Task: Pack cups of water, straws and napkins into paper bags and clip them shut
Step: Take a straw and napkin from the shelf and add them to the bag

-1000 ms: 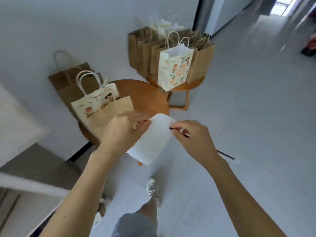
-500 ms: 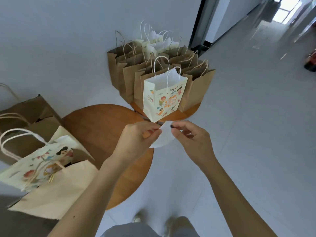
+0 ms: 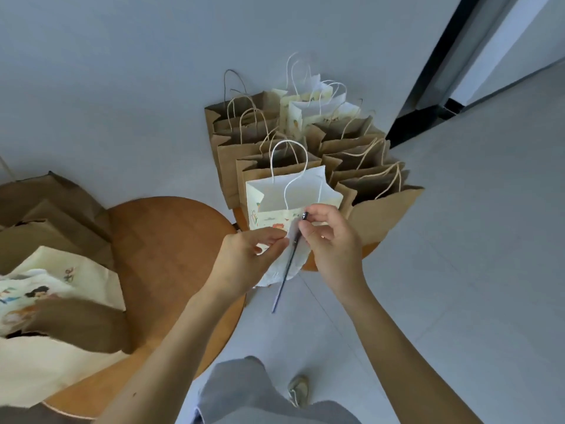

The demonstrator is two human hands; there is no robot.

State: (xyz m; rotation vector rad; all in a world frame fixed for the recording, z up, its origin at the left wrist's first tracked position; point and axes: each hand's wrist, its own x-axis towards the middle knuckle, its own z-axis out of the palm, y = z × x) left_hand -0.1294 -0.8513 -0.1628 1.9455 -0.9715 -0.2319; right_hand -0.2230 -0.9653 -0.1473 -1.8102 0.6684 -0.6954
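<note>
Napkin, spread wide a second ago, is now gathered along the straw; left hand pinches its edge and right hand pinches the straw's top. The straw runs steeply, lower tip toward the floor, upper end at the open printed bag on the small table's near edge. Dropping both in looks next.
</note>
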